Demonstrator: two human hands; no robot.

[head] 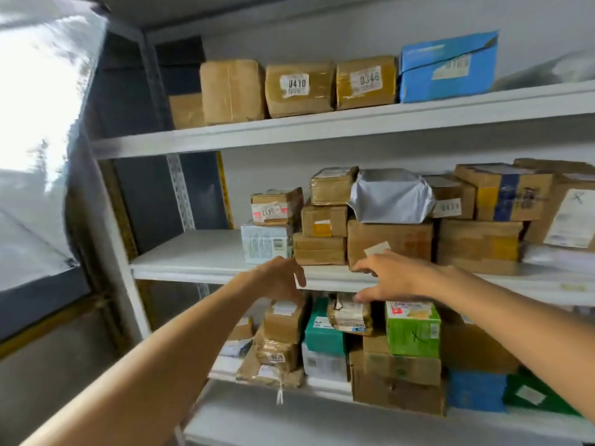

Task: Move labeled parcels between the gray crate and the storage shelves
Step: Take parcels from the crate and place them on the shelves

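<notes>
Both forearms reach up from the near edge toward the shelves. The left grip (283, 278) hangs with fingers loosely curled and holds nothing, in front of the middle shelf (193, 252); a white box (265, 243) sits just above it. The right grip (391, 278) is spread wide and empty, before a large brown box (389, 239). Just under its thumb lies a small taped parcel (349, 315); contact is unclear. A green box (413, 326) stands right of that. High above both grips sit parcel 0410 (299, 88) and parcel 0346 (365, 82).
</notes>
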